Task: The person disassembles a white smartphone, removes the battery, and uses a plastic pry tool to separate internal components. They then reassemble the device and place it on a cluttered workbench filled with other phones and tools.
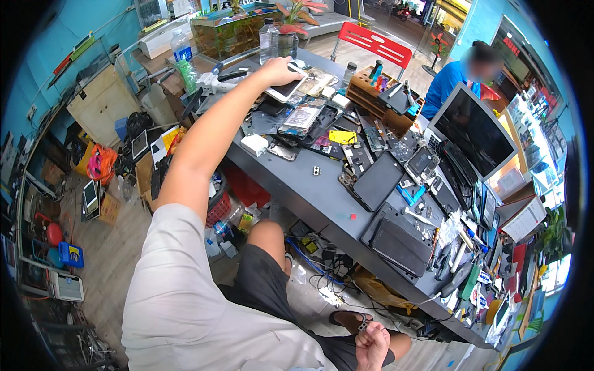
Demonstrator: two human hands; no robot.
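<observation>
My left arm stretches across the table's far left part, and my left hand [281,72] grips a white-framed smartphone [286,90] by its upper edge. Beneath and beside that phone lie phone shells and loose boards [303,117]. Close to my lap, my right hand [373,346] is closed in a pinch on a small dual-lens camera module [362,326], partly covered by the fingers. A similar small camera module [317,170] rests alone on the grey tabletop [291,179]. Near it are a white charger-like block [254,145] and a dark phone screen [378,180].
A wooden organizer [377,102] holds tools behind the parts pile. On the right stand a laptop [473,133] and scattered hand tools [455,256]. A water bottle [268,42] and fish tank [229,34] are at the back. A person in blue [455,77] sits across.
</observation>
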